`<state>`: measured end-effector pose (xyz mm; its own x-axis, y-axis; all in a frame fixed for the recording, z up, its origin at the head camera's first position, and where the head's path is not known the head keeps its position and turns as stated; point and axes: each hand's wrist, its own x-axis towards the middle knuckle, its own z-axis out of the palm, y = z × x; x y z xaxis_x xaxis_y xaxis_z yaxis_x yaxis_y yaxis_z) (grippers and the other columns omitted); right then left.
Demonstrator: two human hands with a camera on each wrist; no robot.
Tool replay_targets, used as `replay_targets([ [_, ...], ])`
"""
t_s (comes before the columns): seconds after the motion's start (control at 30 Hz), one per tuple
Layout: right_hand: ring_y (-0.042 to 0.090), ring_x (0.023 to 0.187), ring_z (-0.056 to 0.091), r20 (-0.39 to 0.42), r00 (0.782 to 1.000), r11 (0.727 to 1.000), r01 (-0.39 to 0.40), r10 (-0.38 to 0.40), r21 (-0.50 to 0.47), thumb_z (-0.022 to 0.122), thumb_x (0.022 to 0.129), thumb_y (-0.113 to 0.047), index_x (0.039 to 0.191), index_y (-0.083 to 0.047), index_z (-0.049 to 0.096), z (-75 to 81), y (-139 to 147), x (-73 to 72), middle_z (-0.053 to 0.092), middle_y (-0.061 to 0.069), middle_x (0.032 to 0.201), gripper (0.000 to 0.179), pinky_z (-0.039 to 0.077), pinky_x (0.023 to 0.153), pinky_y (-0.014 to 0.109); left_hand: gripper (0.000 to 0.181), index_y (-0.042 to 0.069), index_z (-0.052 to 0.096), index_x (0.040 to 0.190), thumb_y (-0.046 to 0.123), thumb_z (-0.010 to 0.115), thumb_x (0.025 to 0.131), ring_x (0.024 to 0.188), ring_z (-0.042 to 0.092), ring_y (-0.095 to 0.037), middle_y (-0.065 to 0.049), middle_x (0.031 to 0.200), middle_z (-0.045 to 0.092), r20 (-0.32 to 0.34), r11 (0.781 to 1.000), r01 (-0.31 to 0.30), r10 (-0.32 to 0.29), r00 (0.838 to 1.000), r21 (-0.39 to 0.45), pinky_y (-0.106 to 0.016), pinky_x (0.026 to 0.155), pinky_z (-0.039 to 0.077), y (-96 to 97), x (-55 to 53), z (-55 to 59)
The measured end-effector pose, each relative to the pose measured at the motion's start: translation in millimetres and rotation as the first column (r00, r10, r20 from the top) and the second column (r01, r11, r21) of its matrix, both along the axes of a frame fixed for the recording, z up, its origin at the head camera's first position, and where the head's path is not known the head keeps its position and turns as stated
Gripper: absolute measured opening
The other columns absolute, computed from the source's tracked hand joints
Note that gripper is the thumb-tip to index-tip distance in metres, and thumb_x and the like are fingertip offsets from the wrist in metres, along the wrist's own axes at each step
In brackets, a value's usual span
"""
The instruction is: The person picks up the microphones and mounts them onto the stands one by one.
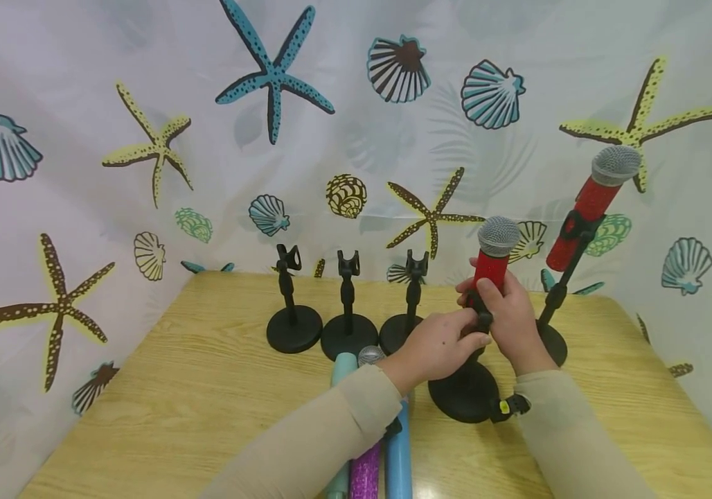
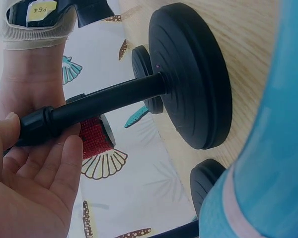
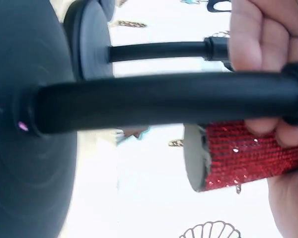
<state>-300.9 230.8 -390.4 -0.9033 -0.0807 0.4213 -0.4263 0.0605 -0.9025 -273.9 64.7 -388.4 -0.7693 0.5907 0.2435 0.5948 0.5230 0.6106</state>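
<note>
We begin at the right hand [image 1: 514, 319], whose fingers and thumb wrap the red microphone [image 1: 492, 267] just below its silver mesh head. The left hand [image 1: 438, 344] pinches the neck of the stand [image 2: 109, 100] between thumb and fingers, close under the other hand. In the right wrist view we see the glittering body run beside the pole, its grey end cap [image 3: 194, 157] pointing toward the round base [image 1: 465, 398]; because the fingers cover the clip, we cannot tell how fully the microphone is seated.

We judge the step in hand to be fitting or adjusting the microphone in its holder. To do it well, we keep the neck firmly steadied, press the body squarely along the clip's axis, and bear down over the base lest the stand tip.

Further out, at the right, a second red microphone [image 1: 593, 201] leans in its own stand [image 1: 557, 298]. To the left stand three more stands, with forked clips: the far-left stand [image 1: 294, 331], the middle stand [image 1: 348, 336] and the near stand [image 1: 396, 333]. Teal [image 1: 345, 367], purple [image 1: 365, 477] and blue microphones [image 1: 398, 457] lie on the worktop [image 1: 219, 360], partly behind the left sleeve [image 1: 331, 430].
</note>
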Motion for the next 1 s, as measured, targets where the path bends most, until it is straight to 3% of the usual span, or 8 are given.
replay_targets([
  [0.3, 0.022, 0.089, 0.066, -0.032, 0.997, 0.997, -0.073, 0.073, 0.007, 0.064, 0.097, -0.045, 0.124, -0.007, 0.059, 4.0, 4, 1.8, 0.067, 0.009, 0.096, 0.047, 0.053, 0.081, 0.028, 0.014, 0.020, 0.058, 0.097, 0.032, 0.059, 0.104, 0.067, 0.050, -0.006, 0.007, 0.074, 0.053, 0.010, 1.000, 0.014, -0.014, 1.000, 0.021, -0.020, 0.058, 0.040, 0.7, -0.5, -0.4],
  [0.47, 0.021, 0.083, 0.063, 0.005, 0.999, 0.999, -0.044, 0.044, 0.023, 0.065, 0.101, -0.021, 0.113, -0.001, 0.055, 11.7, -1, 2.8, 0.064, 0.008, 0.090, 0.025, 0.052, 0.077, 0.028, 0.015, 0.018, 0.058, 0.095, 0.030, 0.059, 0.104, 0.066, 0.049, -0.006, 0.007, 0.073, 0.051, 0.009, 0.999, 0.024, -0.024, 1.000, 0.025, -0.020, 0.058, 0.039, -1.0, -0.5, 0.3],
  [0.57, 0.022, 0.083, 0.064, 0.026, 1.000, 0.999, -0.009, 0.008, 0.033, 0.068, 0.099, -0.017, 0.111, -0.004, 0.056, 13.0, -1, 3.3, 0.064, 0.007, 0.090, 0.021, 0.052, 0.078, 0.028, 0.016, 0.017, 0.058, 0.096, 0.030, 0.058, 0.105, 0.067, 0.049, -0.006, 0.006, 0.073, 0.050, 0.002, 0.999, 0.031, -0.031, 1.000, 0.015, -0.020, 0.059, 0.039, -1.0, -0.3, -0.3],
  [0.83, 0.024, 0.088, 0.066, 0.085, 0.996, 0.999, -0.016, 0.012, 0.042, 0.070, 0.098, -0.022, 0.116, -0.007, 0.055, 13.0, 2, 2.1, 0.065, 0.010, 0.095, 0.028, 0.053, 0.080, 0.030, 0.016, 0.018, 0.059, 0.099, 0.032, 0.055, 0.106, 0.070, 0.050, -0.007, 0.006, 0.074, 0.051, -0.017, 0.999, 0.047, -0.047, 0.999, 0.000, -0.020, 0.062, 0.040, -1.6, -0.4, -2.1],
  [1.0, 0.028, 0.110, 0.062, 0.117, 0.993, 0.988, -0.045, 0.027, 0.149, 0.062, 0.103, -0.028, 0.133, -0.008, 0.050, 17.7, 9, 5.6, 0.064, 0.015, 0.116, 0.038, 0.045, 0.098, 0.041, 0.016, 0.020, 0.059, 0.099, 0.034, 0.055, 0.106, 0.069, 0.050, -0.007, 0.007, 0.075, 0.052, -0.015, 0.998, 0.055, -0.055, 0.998, 0.015, -0.019, 0.061, 0.040, -0.6, -1.2, -3.3],
])
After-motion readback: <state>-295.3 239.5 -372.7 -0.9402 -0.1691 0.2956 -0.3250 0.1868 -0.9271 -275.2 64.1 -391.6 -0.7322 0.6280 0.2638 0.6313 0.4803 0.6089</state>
